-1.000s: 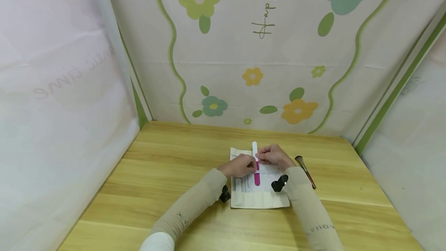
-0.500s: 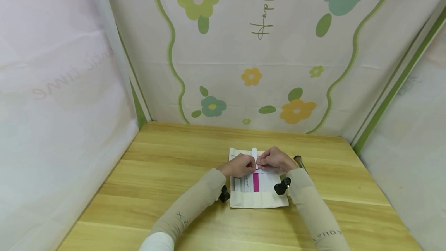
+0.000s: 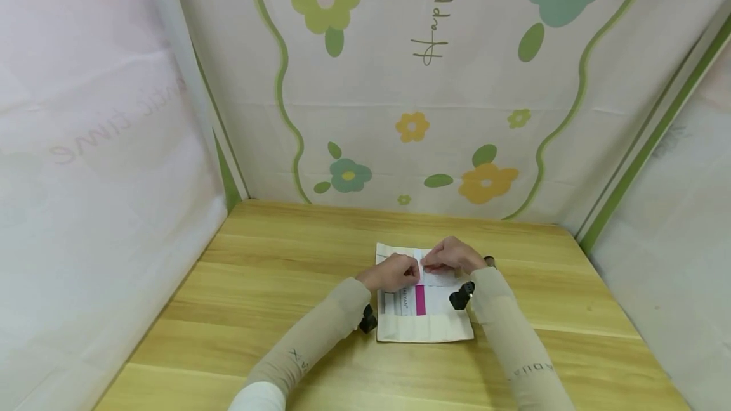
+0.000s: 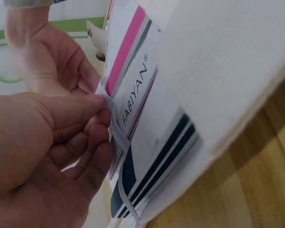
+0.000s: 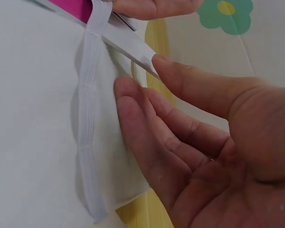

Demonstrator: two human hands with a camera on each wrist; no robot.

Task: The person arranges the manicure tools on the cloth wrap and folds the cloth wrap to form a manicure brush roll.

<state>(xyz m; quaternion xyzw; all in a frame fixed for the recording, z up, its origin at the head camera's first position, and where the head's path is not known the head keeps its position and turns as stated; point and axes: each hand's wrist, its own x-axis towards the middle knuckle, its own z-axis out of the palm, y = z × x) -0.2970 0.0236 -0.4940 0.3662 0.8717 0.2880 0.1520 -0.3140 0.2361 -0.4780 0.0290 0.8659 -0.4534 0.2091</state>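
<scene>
A cream cloth pouch [image 3: 425, 330] lies unfolded on the table. A white and magenta nail file [image 3: 421, 300] runs lengthwise over it, under a white elastic band [image 4: 111, 109], its near end tucked beneath the pouch's near flap. My left hand [image 3: 394, 271] pinches the band between thumb and fingers beside the file. Right at the file's white far end, my right hand [image 3: 451, 255] touches it with the thumb; in the right wrist view its fingers are held apart from the thumb. Left of the magenta file, another file [image 4: 137, 90] marked FABIYAN sits under the band.
A makeup brush [image 3: 489, 261] lies on the wooden table [image 3: 285, 271] right of the pouch, mostly hidden by my right arm. Dark-striped flat pieces [image 4: 152, 175] sit at the pouch's left side. Flower-printed cloth walls [image 3: 365, 81] stand behind and on both sides.
The nail file has slid toward me under the band, its near end going beneath the near flap and its white far end sinking lower. My left hand has stayed at the band.
</scene>
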